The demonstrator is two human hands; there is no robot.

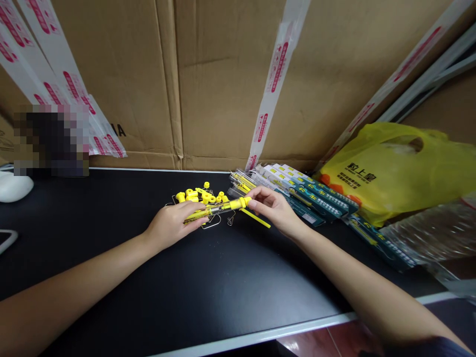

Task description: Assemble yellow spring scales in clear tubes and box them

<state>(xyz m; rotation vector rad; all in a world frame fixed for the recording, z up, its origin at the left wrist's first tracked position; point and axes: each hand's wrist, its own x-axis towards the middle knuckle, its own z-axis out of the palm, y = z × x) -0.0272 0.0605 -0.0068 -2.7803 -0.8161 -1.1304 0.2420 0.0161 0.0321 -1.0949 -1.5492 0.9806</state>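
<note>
My left hand (170, 223) is closed round one end of a slim tube (219, 208), clear in the middle with yellow parts inside and at its end. The tube is held slightly tilted above the black table, its right end higher. At that right end, the thumb and fingers of my right hand (268, 204) pinch a yellow end piece (244, 202). Behind and below the tube lie several small yellow plastic parts (192, 194) and bent metal wires (211, 225). A thin yellow stick (256, 218) lies under my right hand.
Printed green and white boxes (308, 196) lie stacked at the right, with clear-packed yellow pieces (241, 182) at their left end. Beyond them sit a yellow plastic bag (394, 168) and clear plastic packaging (435, 233). A taped cardboard wall (219, 89) stands behind the black table (208, 307). A white rounded object (15, 187) is at far left.
</note>
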